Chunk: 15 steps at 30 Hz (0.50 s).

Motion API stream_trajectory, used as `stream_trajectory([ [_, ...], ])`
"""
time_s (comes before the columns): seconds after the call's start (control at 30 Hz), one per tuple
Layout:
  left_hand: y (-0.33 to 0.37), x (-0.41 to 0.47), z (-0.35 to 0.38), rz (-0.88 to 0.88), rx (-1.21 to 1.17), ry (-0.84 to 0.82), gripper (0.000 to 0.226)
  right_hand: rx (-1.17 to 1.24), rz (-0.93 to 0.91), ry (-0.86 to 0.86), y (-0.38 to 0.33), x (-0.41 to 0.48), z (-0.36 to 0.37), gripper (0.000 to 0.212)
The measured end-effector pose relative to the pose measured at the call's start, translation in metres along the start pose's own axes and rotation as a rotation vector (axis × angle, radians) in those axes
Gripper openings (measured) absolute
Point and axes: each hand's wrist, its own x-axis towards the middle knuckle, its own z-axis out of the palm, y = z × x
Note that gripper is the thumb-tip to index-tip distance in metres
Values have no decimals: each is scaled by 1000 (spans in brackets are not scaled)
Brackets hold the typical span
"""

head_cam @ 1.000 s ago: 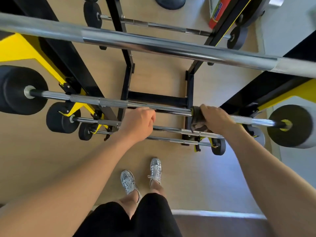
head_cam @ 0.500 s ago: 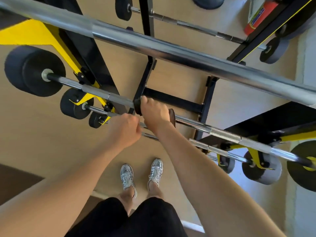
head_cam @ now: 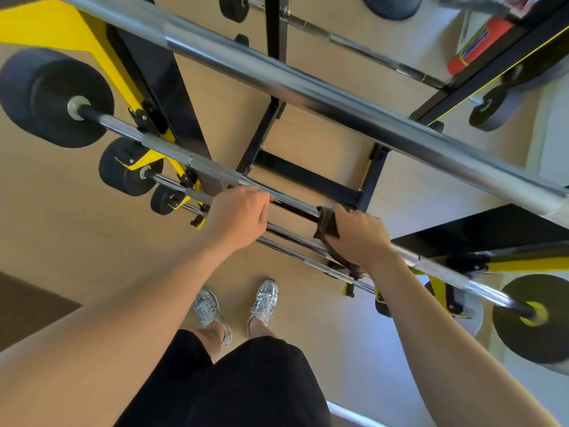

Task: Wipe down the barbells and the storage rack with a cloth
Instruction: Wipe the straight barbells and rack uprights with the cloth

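While standing over silver shoes point(head_cam: 235, 305): left hand point(head_cam: 237, 215) fisted on racked barbell point(head_cam: 212, 171), right hand point(head_cam: 358, 234) clamping dark cloth point(head_cam: 327, 224) around same bar; beyond, black-and-yellow storage rack point(head_cam: 308, 177), thicker bar point(head_cam: 308, 87) above.

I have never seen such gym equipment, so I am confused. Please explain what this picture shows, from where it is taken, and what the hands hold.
The camera sits on the person's head and looks down, so you see both arms and the shoes. In front stands a black and yellow storage rack with several barbells lying across it. The left hand has a closed grip on one barbell, steadying it. The right hand presses a dark cloth around the same bar to wipe it. A thicker bar crosses above.
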Motion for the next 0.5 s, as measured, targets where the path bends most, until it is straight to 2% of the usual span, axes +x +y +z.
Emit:
stream_trajectory([
  [0.07, -2, 3, 2, 6, -40, -14, 23, 8, -34, 24, -17, 11, -4, 27],
  [0.2, -15, -3, -1, -15, -49, 35, 22, 47, -155, 139, -85, 48, -8, 37],
  [0.3, -43, -13, -13, -72, -14, 83, 17, 39, -246, 191, -147, 88, -19, 31],
  [0.4, -81, -23, -26, -151, 6, 139, 16, 55, -250, 181, -189, 116, -28, 18],
  [0.43, -94, -26, -29, -166, 8, 161, 18, 65, -235, 179, -196, 123, -29, 19],
  [0.5, -120, -29, -35, -178, 8, 210, 24, 69, -210, 166, -207, 130, -31, 38],
])
